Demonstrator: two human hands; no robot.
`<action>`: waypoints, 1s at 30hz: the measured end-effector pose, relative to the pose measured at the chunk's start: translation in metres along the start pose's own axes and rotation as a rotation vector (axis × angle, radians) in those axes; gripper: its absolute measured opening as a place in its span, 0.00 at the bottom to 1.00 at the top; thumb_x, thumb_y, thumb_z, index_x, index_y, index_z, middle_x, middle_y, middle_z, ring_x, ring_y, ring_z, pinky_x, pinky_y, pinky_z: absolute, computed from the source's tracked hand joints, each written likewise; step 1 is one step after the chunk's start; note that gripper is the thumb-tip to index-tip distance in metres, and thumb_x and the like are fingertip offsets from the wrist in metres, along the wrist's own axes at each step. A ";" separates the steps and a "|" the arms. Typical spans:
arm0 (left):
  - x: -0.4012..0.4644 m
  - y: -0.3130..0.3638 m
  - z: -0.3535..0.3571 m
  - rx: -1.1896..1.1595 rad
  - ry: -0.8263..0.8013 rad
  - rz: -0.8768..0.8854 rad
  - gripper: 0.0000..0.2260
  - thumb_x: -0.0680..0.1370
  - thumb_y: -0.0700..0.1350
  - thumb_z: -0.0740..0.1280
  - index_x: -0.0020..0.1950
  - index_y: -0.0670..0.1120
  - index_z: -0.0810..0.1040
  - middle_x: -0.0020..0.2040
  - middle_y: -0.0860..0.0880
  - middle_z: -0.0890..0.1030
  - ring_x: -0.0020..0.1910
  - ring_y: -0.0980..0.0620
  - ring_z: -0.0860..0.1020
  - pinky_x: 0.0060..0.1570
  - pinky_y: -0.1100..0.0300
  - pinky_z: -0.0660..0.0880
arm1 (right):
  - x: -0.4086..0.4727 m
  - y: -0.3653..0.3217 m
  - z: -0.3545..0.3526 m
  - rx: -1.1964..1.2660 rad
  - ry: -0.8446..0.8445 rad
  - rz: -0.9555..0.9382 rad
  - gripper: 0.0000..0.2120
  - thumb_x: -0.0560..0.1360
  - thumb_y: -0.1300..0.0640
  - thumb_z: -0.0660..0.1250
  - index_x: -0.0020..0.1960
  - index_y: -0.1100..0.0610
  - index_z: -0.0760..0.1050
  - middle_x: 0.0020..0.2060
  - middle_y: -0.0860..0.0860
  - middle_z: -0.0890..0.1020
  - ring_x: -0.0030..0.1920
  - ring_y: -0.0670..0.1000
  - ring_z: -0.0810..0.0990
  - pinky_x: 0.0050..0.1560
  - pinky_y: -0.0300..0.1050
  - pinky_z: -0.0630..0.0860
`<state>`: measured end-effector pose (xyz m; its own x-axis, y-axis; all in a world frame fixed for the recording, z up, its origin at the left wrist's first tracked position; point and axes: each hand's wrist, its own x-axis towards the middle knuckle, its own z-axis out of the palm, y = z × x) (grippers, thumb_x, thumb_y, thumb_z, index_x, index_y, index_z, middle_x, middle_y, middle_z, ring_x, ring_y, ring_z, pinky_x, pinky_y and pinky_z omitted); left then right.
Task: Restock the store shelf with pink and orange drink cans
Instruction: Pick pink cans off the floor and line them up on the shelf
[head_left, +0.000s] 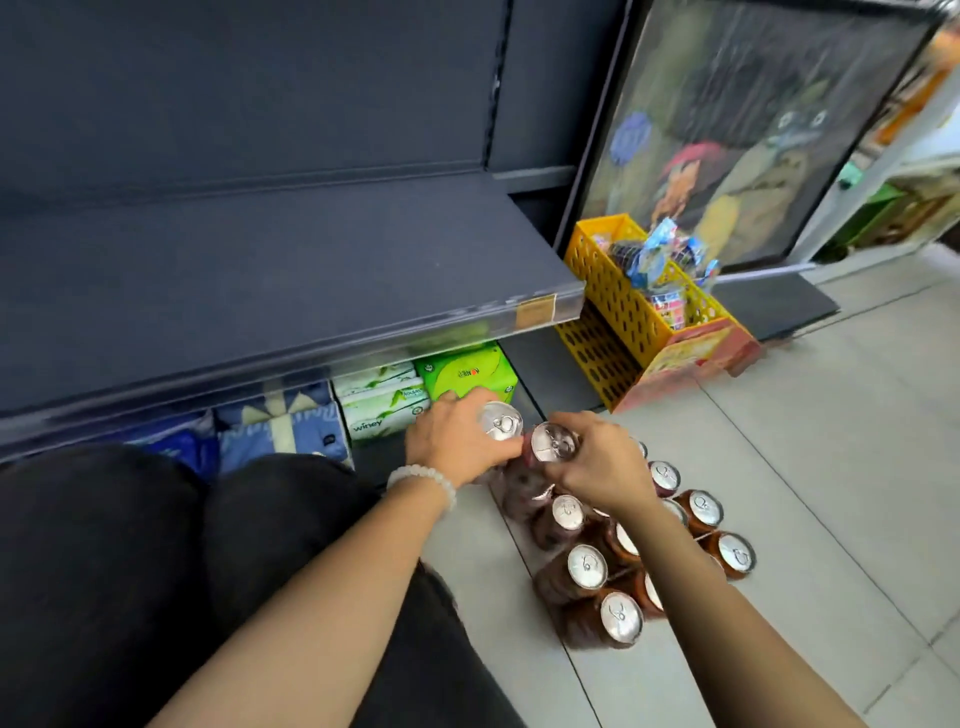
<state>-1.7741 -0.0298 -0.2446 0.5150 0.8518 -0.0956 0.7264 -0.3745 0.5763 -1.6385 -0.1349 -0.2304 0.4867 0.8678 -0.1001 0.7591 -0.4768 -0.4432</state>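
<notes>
Hands (457, 441) gripping cans (555, 441), above floor stock (587, 565)

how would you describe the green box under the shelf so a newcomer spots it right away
Start at the dark grey shelf and look beneath its right end, just above the left hand. The green box sits last in the row of packs on the lower level. It alone is solid bright green; the pack beside it is white with green leaves, and the others are blue.
</notes>
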 end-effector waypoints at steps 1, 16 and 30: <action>-0.005 0.002 -0.013 0.005 0.030 0.025 0.27 0.65 0.64 0.70 0.60 0.59 0.72 0.53 0.49 0.78 0.53 0.44 0.77 0.47 0.56 0.72 | 0.000 -0.009 -0.009 0.005 0.009 -0.029 0.25 0.65 0.48 0.74 0.61 0.47 0.76 0.56 0.49 0.80 0.56 0.53 0.79 0.52 0.47 0.76; -0.084 -0.052 -0.240 -0.171 0.439 -0.038 0.18 0.62 0.63 0.71 0.46 0.59 0.73 0.45 0.55 0.80 0.47 0.51 0.77 0.42 0.57 0.72 | -0.004 -0.222 -0.080 0.217 0.085 -0.417 0.29 0.64 0.49 0.76 0.63 0.50 0.75 0.57 0.48 0.82 0.58 0.51 0.79 0.61 0.50 0.74; -0.131 -0.214 -0.399 0.008 0.600 -0.279 0.19 0.62 0.62 0.72 0.50 0.58 0.77 0.42 0.58 0.80 0.44 0.53 0.77 0.41 0.59 0.73 | 0.018 -0.459 -0.006 0.127 -0.177 -0.700 0.29 0.67 0.52 0.74 0.66 0.50 0.72 0.61 0.49 0.80 0.60 0.51 0.78 0.61 0.49 0.74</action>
<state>-2.1782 0.0850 -0.0316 -0.0345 0.9727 0.2297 0.8005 -0.1107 0.5890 -1.9756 0.0991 -0.0230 -0.1792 0.9780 0.1071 0.8057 0.2084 -0.5545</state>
